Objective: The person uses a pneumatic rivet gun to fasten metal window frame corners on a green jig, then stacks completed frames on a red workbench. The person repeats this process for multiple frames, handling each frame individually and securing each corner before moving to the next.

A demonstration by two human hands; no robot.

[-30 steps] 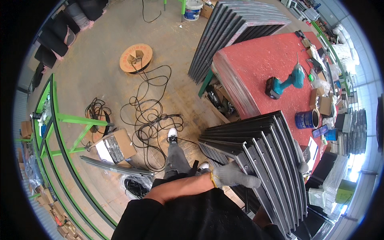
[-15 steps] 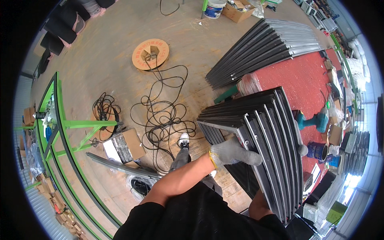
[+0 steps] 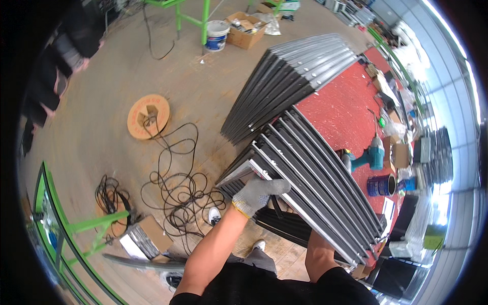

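A stack of dark metal frames (image 3: 325, 178) with shiny silver edges leans over in front of me, fanned like slats. My left hand (image 3: 256, 195), in a grey knit glove with a yellow cuff, grips the near left edge. Its thumb lies along the outer frame and its fingers curl beneath. My right forearm (image 3: 320, 251) reaches under the near side of the stack, which hides that hand. Just beyond stands a second stack of similar frames (image 3: 292, 76), close to the first. More dark frames (image 3: 282, 222) show below the held stack.
A red-topped table (image 3: 330, 101) carries a teal cordless drill (image 3: 371, 156) and a dark blue tin (image 3: 381, 185). Loose black cable (image 3: 175, 195) spreads over the floor from a cardboard reel (image 3: 136, 124). A green metal frame (image 3: 51, 203) stands left; a white bucket (image 3: 217, 35) stands farther off.
The held stack has tilted flatter and come closer to the far stack. A gloved fingertip seen at its right side is now hidden. The whole view has shifted.
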